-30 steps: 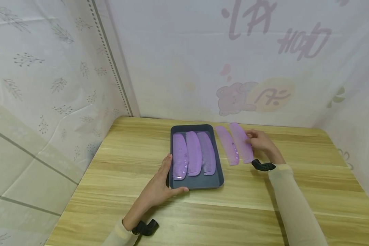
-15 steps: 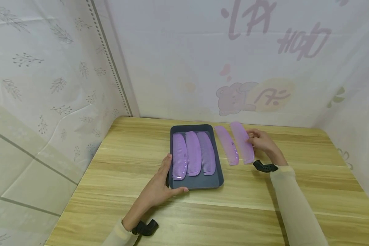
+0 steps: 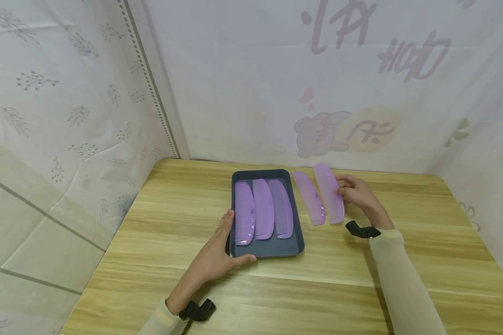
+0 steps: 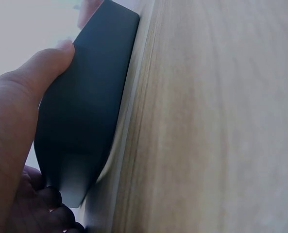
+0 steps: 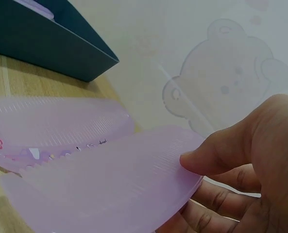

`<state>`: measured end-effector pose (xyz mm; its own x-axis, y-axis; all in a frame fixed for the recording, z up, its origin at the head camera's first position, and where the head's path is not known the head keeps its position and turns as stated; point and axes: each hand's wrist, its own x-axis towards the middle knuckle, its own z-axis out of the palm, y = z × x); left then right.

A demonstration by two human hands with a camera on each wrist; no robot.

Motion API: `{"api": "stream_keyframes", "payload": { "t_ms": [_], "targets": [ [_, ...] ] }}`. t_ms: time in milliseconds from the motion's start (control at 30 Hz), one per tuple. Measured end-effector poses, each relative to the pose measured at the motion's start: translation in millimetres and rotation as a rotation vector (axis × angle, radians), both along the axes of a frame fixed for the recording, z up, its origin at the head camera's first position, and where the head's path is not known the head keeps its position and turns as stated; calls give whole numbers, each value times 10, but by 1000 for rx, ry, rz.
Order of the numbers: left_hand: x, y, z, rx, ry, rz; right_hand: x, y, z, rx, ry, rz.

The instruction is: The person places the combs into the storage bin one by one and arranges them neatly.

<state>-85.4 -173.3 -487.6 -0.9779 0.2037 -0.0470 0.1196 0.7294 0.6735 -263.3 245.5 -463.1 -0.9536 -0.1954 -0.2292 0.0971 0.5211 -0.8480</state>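
A dark blue-grey tray (image 3: 272, 250) holds three purple combs, a left one (image 3: 245, 214), a middle one (image 3: 263, 209) and a right one (image 3: 282, 209). My left hand (image 3: 214, 253) holds the tray's near left corner; its thumb lies against the front wall and its fingers along the left side. To the right of the tray, one light purple comb (image 3: 310, 197) lies on the table. Beside it my right hand (image 3: 360, 197) pinches another light purple comb (image 5: 114, 179) by its edge, thumb on top. That comb looks tilted in the right wrist view.
The wooden table (image 3: 285, 298) carries everything. A printed cloth (image 3: 243, 93) hangs along its back edge, and a leaf-patterned one (image 3: 58, 116) at the left. Black devices sit on the left wrist (image 3: 199, 310) and right wrist (image 3: 362, 229).
The comb in my right hand has risen slightly at its far end, and its near end has shifted a little left. My left hand and the tray have stayed put.
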Motion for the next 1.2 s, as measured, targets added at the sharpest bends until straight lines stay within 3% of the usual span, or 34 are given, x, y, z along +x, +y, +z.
{"api": "stream_keyframes", "payload": {
  "t_ms": [1200],
  "targets": [
    [-5, 3, -5, -3, 13, 1, 232, -194, 159, -119, 43, 44]
  ]
}}
